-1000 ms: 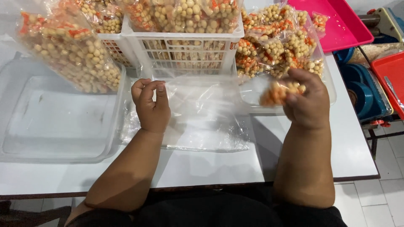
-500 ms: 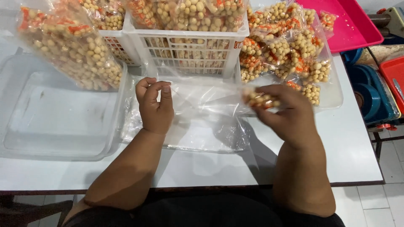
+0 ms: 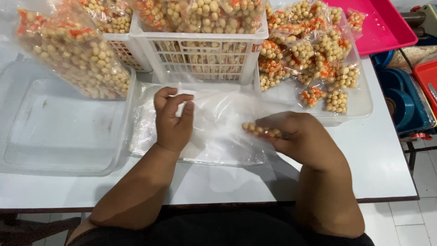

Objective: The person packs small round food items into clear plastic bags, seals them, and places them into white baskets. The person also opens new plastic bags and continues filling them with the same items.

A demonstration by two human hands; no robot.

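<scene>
My left hand (image 3: 173, 120) pinches the edge of a large clear plastic bag (image 3: 223, 123) that lies on the white table (image 3: 255, 182). My right hand (image 3: 298, 136) holds a small packet of round tan snack balls (image 3: 261, 130) at the bag's right side, just over the plastic. Whether the packet is inside the bag I cannot tell.
A white slotted basket (image 3: 200, 54) full of snack packets stands behind the bag. A clear tray (image 3: 359, 102) at the right holds several more packets. A big filled bag (image 3: 77, 54) leans over an empty clear tray (image 3: 59, 132) at the left. A pink tray (image 3: 378, 23) lies at the back right.
My right hand has come from the packet pile at the right down and leftward to the clear bag, carrying a packet. My left hand has kept its grip on the bag.
</scene>
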